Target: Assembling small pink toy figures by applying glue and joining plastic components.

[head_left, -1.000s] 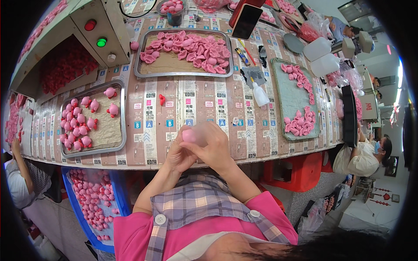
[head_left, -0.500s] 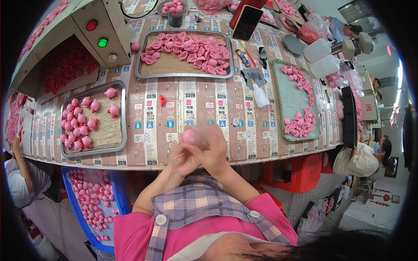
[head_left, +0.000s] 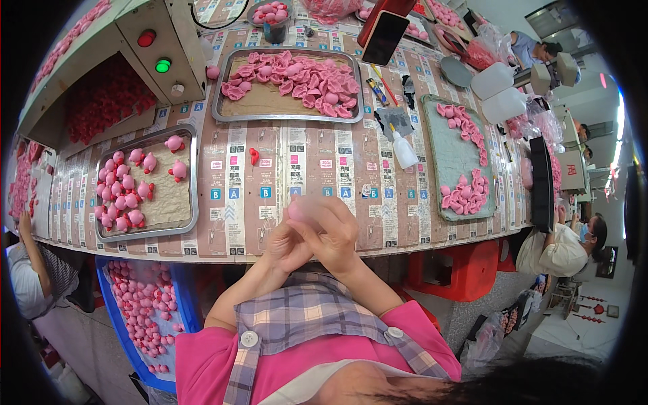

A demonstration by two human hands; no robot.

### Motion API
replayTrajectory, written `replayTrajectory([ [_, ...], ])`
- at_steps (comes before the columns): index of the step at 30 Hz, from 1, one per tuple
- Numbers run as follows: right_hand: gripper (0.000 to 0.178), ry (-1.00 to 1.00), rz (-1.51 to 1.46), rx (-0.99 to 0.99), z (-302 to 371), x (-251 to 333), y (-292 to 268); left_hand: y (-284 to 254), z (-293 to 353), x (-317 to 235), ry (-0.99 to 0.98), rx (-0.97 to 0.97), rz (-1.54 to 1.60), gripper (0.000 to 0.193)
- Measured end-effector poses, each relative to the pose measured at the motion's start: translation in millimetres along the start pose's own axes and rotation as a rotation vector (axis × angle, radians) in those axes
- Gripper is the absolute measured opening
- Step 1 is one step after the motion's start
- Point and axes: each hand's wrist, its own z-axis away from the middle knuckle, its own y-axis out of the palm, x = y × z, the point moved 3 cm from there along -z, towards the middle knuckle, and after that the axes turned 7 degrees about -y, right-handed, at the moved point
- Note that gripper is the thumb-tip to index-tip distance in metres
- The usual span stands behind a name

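Note:
My left hand (head_left: 287, 244) and my right hand (head_left: 332, 233) are pressed together over the near edge of the table, both gripping a small pink toy piece (head_left: 298, 210) that shows between the fingertips, blurred. To the left lies a metal tray (head_left: 192, 177) with several finished pink figures (head_left: 125, 189). Farther back, a larger metal tray (head_left: 223, 111) holds a heap of loose pink parts (head_left: 304, 74). A single small red piece (head_left: 254, 156) rests on the table between the trays.
A grey tray (head_left: 455, 158) of pink parts and a white squeeze bottle (head_left: 403, 150) sit at the right. A control box with a red and a green button (head_left: 162, 65) stands at the back left. A blue crate (head_left: 115, 307) of figures is below the table. Other people sit at both sides.
My hands stay together at the table's edge, working the pink piece; the fingers shift slightly. Nothing else has moved.

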Motion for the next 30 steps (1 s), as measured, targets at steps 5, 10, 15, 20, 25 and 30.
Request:
replayTrajectory([
  [5,0.022,-0.013,0.038,0.012,-3.5,-0.8,0.7,-3.1,-2.5,2.1,-0.062,0.002,0.160,0.032],
  [10,0.020,0.006,0.020,-0.016,-4.6,-0.5,0.8,7.3,-2.7,1.0,-0.063,0.047,0.176,0.031],
  [15,0.025,0.007,0.029,-0.041,-3.7,-3.3,0.2,16.4,-3.9,2.0,-0.012,-0.047,0.134,0.031],
  [20,0.032,-0.026,0.048,-0.064,-4.4,-2.7,0.0,16.0,-4.9,2.5,0.004,-0.084,0.149,0.031],
  [25,0.032,-0.034,0.081,-0.056,-5.7,-3.1,0.2,16.9,-6.3,2.2,0.020,-0.082,0.155,0.032],
  [30,0.033,-0.045,0.076,-0.068,-6.3,-4.9,0.3,34.3,-8.4,0.5,0.037,-0.085,0.097,0.028],
])
